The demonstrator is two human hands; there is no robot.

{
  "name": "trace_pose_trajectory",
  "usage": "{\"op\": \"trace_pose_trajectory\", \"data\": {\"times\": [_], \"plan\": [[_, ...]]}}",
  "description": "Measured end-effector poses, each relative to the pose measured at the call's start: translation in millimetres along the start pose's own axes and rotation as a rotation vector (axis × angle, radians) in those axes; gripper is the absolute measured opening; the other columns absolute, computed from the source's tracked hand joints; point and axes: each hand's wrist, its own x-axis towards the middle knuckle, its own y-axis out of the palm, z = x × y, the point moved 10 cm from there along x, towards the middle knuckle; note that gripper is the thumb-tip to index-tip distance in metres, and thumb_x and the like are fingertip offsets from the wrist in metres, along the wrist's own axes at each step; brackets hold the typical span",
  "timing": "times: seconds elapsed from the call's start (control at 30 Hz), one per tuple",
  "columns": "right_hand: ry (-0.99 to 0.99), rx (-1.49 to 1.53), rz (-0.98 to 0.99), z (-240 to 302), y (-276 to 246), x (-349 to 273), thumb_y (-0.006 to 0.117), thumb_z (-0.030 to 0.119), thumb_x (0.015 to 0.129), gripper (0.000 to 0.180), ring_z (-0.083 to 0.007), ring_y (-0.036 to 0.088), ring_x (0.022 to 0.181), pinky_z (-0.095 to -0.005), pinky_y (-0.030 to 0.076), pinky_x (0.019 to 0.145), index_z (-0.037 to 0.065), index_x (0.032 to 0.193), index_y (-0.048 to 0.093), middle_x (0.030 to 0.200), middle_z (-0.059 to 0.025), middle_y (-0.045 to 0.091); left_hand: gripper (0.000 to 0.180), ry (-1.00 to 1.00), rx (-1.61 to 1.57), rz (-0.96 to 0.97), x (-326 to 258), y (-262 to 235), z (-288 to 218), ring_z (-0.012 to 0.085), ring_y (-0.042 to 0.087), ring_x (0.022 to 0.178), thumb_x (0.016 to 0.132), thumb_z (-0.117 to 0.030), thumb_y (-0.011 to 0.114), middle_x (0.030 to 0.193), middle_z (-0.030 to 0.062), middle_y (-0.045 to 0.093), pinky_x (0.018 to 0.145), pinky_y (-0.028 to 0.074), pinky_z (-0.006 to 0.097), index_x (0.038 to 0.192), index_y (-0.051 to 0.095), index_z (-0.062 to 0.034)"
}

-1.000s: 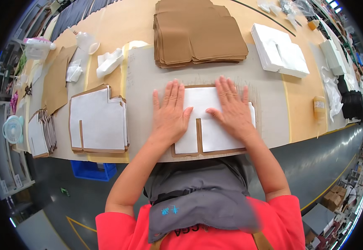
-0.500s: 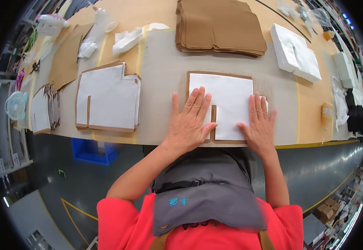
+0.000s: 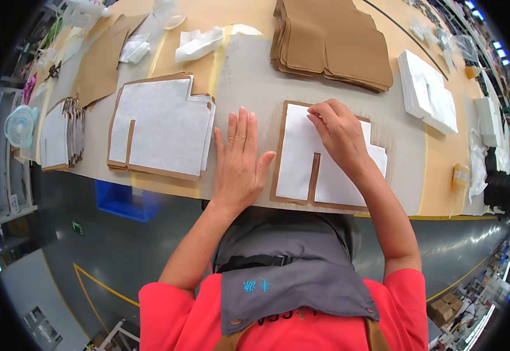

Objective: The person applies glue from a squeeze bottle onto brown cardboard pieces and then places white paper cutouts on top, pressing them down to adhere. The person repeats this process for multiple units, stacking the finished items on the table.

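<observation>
A white slotted sheet [image 3: 297, 155] lies on a slightly larger brown piece [image 3: 280, 153] at the table's front edge, with a brown rim showing around it. My right hand [image 3: 341, 137] is over the sheet's upper part, thumb and fingertips pinched together near its top edge. Whether anything is between those fingertips I cannot make out. To the left of this piece, my left hand [image 3: 237, 167] rests flat on the grey table surface, fingers stretched and holding nothing. Beyond it on the left is a stack of similar white-faced brown pieces [image 3: 160, 126].
A pile of brown cut pieces [image 3: 332, 44] is at the back, with a stack of white sheets [image 3: 425, 93] to its right. A yellowish bottle [image 3: 459, 176] lies at the right. Upright pieces [image 3: 59, 137] stand far left; below is a blue crate [image 3: 127, 200].
Both hands lay on the white sheet before. My left hand has moved off it to the left, and my right hand has shifted to its upper part and closed into a pinch.
</observation>
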Motion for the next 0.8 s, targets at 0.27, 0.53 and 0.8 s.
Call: {"op": "trace_pose_trajectory", "data": {"times": [0.27,0.53,0.8], "plan": [[-0.158,-0.206,0.194,8,29,18,0.063,0.005,0.087,0.008,-0.0283,0.060,0.080,-0.0383,0.053,0.073,-0.001,0.084,0.058,0.082,-0.0134,0.057,0.064,-0.015,-0.043,0.010,3,-2,0,0.0357,0.012,0.153,0.106,-0.041,0.035,0.163,0.0199,0.019,0.121,0.005,0.055,0.155,0.027,-0.0001],[-0.230,-0.154,0.138,8,27,18,0.065,0.002,0.084,0.007,-0.0269,0.059,0.079,-0.0374,0.053,0.070,0.000,0.084,0.058,0.082,-0.0116,0.057,0.053,0.019,-0.095,-0.035,32,1,-7,0.0369,0.017,0.151,0.105,-0.032,0.043,0.161,0.0212,0.024,0.120,0.011,0.057,0.149,0.039,-0.0026],[-0.334,-0.057,-0.023,10,10,1,0.073,-0.004,0.073,0.021,-0.0234,0.061,0.077,-0.0342,0.052,0.063,0.004,0.089,0.061,0.087,-0.0075,0.060,0.044,0.026,-0.191,-0.064,42,1,-8,0.0383,0.020,0.150,0.101,-0.016,0.047,0.159,0.0210,0.029,0.120,0.014,0.056,0.145,0.046,-0.0060]]}}
